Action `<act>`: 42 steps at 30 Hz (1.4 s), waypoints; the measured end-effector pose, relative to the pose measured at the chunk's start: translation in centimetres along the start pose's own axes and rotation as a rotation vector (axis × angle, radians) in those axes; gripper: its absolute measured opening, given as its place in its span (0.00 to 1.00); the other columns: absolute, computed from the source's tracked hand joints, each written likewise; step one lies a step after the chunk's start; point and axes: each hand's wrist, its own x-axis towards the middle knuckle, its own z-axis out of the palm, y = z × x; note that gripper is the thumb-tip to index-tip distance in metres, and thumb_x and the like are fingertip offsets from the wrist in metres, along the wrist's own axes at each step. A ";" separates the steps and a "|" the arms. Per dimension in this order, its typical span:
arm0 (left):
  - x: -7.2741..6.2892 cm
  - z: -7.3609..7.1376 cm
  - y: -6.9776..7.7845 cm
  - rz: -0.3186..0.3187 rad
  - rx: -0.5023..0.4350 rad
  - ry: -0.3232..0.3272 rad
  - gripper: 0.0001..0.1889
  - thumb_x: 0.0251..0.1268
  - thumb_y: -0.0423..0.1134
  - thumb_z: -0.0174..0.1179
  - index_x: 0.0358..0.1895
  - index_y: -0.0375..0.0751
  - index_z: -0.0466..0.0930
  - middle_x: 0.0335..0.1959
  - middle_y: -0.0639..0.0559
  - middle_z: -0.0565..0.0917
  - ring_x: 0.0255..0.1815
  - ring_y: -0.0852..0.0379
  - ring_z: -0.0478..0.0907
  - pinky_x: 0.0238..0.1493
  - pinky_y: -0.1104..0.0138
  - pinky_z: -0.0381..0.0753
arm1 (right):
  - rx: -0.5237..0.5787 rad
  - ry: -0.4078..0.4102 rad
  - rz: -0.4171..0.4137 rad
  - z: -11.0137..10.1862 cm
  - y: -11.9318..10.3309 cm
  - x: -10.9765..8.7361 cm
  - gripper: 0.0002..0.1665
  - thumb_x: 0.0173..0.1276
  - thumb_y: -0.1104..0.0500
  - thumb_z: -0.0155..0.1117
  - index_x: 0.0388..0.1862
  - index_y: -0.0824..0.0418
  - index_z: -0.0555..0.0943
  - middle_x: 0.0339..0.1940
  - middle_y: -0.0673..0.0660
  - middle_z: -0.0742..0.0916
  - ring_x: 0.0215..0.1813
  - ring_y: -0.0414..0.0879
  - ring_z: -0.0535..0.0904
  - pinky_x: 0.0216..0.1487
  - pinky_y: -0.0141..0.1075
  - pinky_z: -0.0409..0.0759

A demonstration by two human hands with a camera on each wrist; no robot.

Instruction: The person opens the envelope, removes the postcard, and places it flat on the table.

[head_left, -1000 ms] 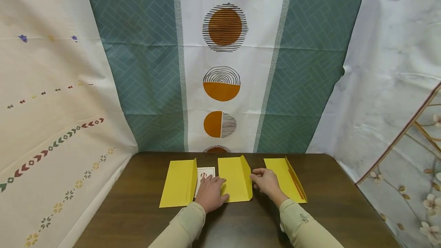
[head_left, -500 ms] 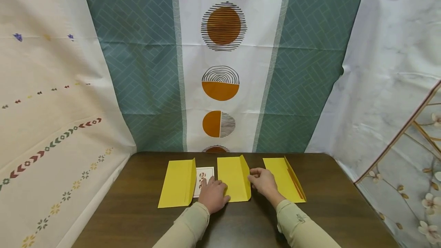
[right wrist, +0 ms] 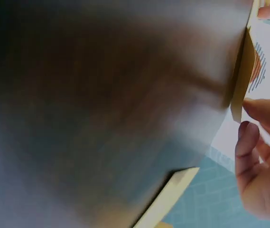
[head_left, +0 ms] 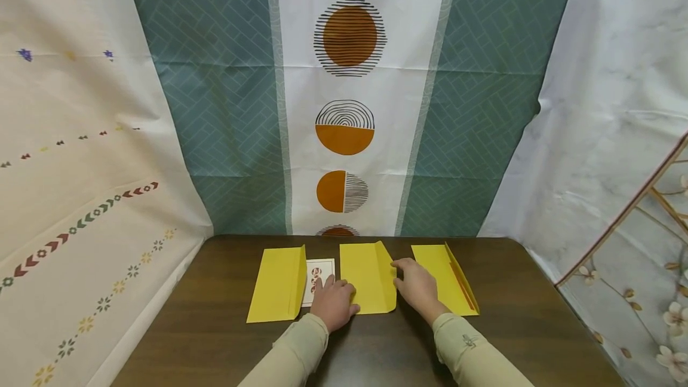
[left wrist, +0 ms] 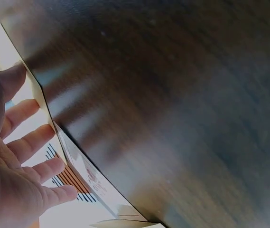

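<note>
Three yellow envelopes lie in a row, each with its flap on the right side. My left hand (head_left: 333, 304) rests with spread fingers over the lower part of a white card with red print (head_left: 314, 276) and the left edge of the middle envelope (head_left: 361, 279). In the left wrist view the fingers (left wrist: 32, 142) are apart, holding nothing. My right hand (head_left: 418, 286) is at the middle envelope's raised flap (head_left: 386, 276). Its thumb and forefinger are parted, and in the right wrist view the thumb tip comes right at the flap edge (right wrist: 243, 78).
The left envelope (head_left: 274, 285) lies beside the card. To the right of my right hand is another envelope (head_left: 441, 267), with a thin red-orange strip (head_left: 462, 285) showing along its flap. All lie on a dark wooden table (head_left: 215, 297), with patterned cloths (head_left: 231, 106) hanging behind.
My left hand has shifted slightly right, uncovering more of the card. The middle envelope's flap has tipped outward to the right, and the right thumb and forefinger have spread apart.
</note>
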 end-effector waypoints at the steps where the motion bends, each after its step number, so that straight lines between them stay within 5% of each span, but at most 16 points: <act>1: 0.0 0.1 0.1 0.004 0.002 0.005 0.20 0.67 0.56 0.72 0.54 0.48 0.90 0.59 0.47 0.89 0.63 0.41 0.80 0.68 0.36 0.73 | -0.030 -0.005 -0.033 -0.1 0.1 0.0 0.23 0.65 0.59 0.80 0.60 0.54 0.88 0.61 0.58 0.90 0.59 0.58 0.89 0.55 0.55 0.88; 4: 0.1 0.1 0.3 0.012 0.008 0.016 0.20 0.66 0.56 0.72 0.53 0.48 0.90 0.59 0.47 0.89 0.62 0.41 0.80 0.67 0.36 0.74 | -0.079 -0.059 -0.083 -0.2 0.4 0.1 0.23 0.66 0.59 0.80 0.60 0.54 0.88 0.60 0.57 0.91 0.58 0.58 0.89 0.56 0.55 0.88; 10: 0.4 0.2 1.2 0.014 0.060 0.002 0.20 0.65 0.57 0.72 0.47 0.44 0.89 0.51 0.47 0.91 0.55 0.43 0.82 0.65 0.42 0.77 | -0.086 -0.206 -0.044 -0.3 0.9 0.2 0.25 0.68 0.56 0.79 0.64 0.55 0.87 0.61 0.57 0.91 0.60 0.58 0.88 0.62 0.57 0.85; 16: 1.3 0.1 3.2 -0.068 0.076 0.001 0.30 0.63 0.62 0.72 0.46 0.34 0.86 0.35 0.42 0.89 0.43 0.43 0.82 0.52 0.52 0.82 | -0.104 -0.242 -0.095 -0.5 0.8 0.6 0.28 0.66 0.53 0.80 0.65 0.56 0.86 0.60 0.56 0.91 0.61 0.58 0.88 0.63 0.57 0.85; 24: 2.3 1.2 5.7 -0.227 0.073 0.032 0.40 0.58 0.68 0.72 0.52 0.30 0.82 0.42 0.37 0.87 0.49 0.39 0.83 0.59 0.51 0.83 | -0.078 -0.259 -0.101 -0.5 0.3 0.6 0.30 0.65 0.51 0.82 0.65 0.56 0.86 0.59 0.55 0.92 0.60 0.58 0.88 0.62 0.57 0.85; 30: 2.8 1.7 7.3 -0.337 0.079 0.051 0.44 0.56 0.70 0.73 0.56 0.30 0.78 0.45 0.35 0.84 0.48 0.39 0.82 0.56 0.49 0.82 | -0.078 -0.256 -0.097 -0.4 0.3 0.7 0.31 0.64 0.50 0.82 0.65 0.55 0.85 0.59 0.55 0.91 0.60 0.57 0.88 0.62 0.56 0.85; 42: 3.5 1.6 9.2 -0.420 0.017 0.040 0.39 0.57 0.59 0.75 0.60 0.29 0.77 0.46 0.33 0.83 0.49 0.33 0.85 0.63 0.35 0.78 | -0.087 -0.269 -0.070 -0.5 0.4 0.7 0.31 0.64 0.51 0.82 0.65 0.57 0.86 0.61 0.55 0.91 0.62 0.57 0.87 0.66 0.57 0.83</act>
